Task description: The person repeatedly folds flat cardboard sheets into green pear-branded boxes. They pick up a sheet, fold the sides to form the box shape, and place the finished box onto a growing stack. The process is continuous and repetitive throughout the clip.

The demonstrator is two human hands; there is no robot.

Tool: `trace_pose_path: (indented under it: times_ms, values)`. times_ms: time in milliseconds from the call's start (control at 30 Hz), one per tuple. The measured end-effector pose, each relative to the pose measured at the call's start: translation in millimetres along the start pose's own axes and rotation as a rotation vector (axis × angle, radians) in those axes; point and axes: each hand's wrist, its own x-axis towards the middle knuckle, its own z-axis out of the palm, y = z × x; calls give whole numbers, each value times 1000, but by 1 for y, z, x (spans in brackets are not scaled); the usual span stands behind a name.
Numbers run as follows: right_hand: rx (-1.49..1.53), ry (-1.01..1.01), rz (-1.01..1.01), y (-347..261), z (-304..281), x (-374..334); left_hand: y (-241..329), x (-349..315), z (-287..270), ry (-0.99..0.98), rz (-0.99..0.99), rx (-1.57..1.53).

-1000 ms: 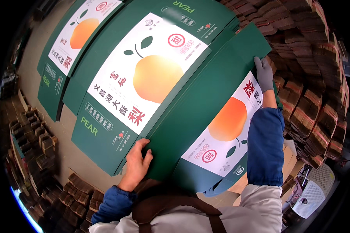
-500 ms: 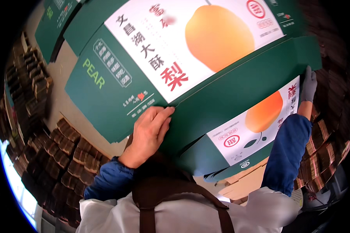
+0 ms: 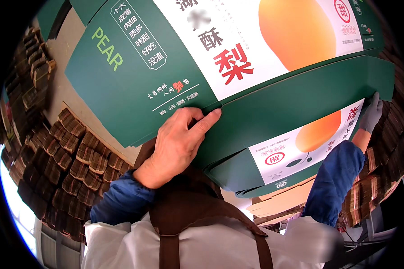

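Observation:
A large green cardboard carton (image 3: 269, 101), printed with a yellow pear on a white panel, spreads across the view in front of me. Its creased flaps stand at angles to each other. My left hand (image 3: 177, 143), bare, pinches the carton at a crease near the white panel's lower corner, thumb and forefinger closed on the board. At the far right, my right hand (image 3: 371, 114) in a pale grey glove holds the carton's right-hand end. Some of its fingers are hidden by the board. A smaller pear panel (image 3: 307, 141) faces me on the lower flap.
Stacks of bundled brown cardboard (image 3: 76, 166) stand on the left, with more bundles (image 3: 368, 179) at the right. Another green carton piece (image 3: 54, 18) lies at the upper left. Plain brown board (image 3: 283, 199) shows below the carton.
The carton has come closer and shifted to the right in view, its upper part now cut off by the frame. Both hands keep their hold, the right one sitting farther right and lower.

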Motion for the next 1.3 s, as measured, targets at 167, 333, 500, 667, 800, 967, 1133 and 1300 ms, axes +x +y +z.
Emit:
trace_pose_path:
  times_ms: [167,333,500,667,800,967,1133,1300]
  values:
    - [16,-21,19,-7,2,-1,1,2,-3,-43,-22,-7]
    - [-114,-45,9,1,-7,10,0,4,-6,-52,-21,-20]
    - [-77,-54,33,3,-7,12,0,3,-5,-39,-29,-35]
    - [-69,-76,64,8,-12,17,6,7,-11,-53,-24,19]
    - [-35,-49,35,-10,0,4,3,8,-10,-53,-31,17]
    - [-23,-36,13,-15,3,-1,2,9,-9,-67,-29,-7]
    - [-22,-46,21,-9,1,4,1,7,-10,-90,-32,-24]
    - [-44,-56,17,1,-4,12,-5,7,-9,-93,-16,-34]
